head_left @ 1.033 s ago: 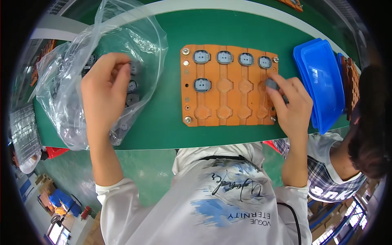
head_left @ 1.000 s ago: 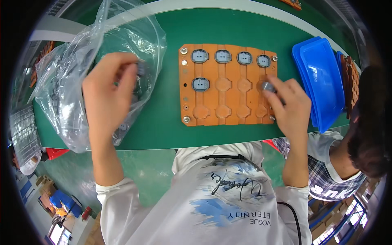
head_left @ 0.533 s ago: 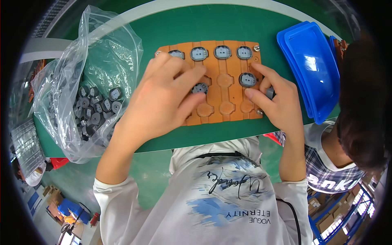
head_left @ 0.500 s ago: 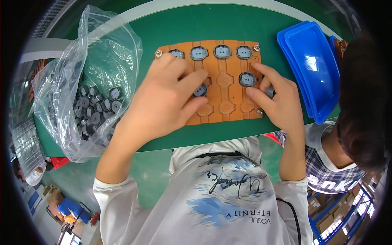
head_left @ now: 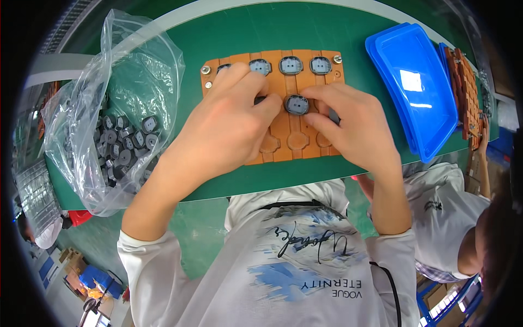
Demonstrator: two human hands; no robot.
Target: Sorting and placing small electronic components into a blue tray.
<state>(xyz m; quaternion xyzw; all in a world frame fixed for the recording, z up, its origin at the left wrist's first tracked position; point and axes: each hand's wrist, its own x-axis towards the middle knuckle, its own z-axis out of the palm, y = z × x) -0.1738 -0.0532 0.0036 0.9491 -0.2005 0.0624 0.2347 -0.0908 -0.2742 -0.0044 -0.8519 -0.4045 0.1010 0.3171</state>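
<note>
A rectangular orange tray fixture (head_left: 280,128) with rows of rounded recesses lies in front of me. Small dark-rimmed round parts with grey-blue tops, such as one at the far middle (head_left: 291,65), sit in its far row. My right hand (head_left: 354,117) pinches a round part (head_left: 297,104) between thumb and index finger, at the second row. Another dark piece (head_left: 333,115) shows under that palm; whether it is held cannot be told. My left hand (head_left: 229,117) has its fingers closed about a mostly hidden round part (head_left: 260,100) further left in this row.
At left, a clear plastic bag (head_left: 136,71) holds many loose round parts (head_left: 125,144). Stacked blue trays (head_left: 414,92) stand at right, beside more orange-brown fixtures (head_left: 463,92). Another person (head_left: 452,218) is at the right. The green table (head_left: 234,182) has its near edge by my waist.
My right hand has moved left, from a round part in the rightmost column to one in the column beside it. The fixture has shifted slightly left. The neighbouring person has changed posture.
</note>
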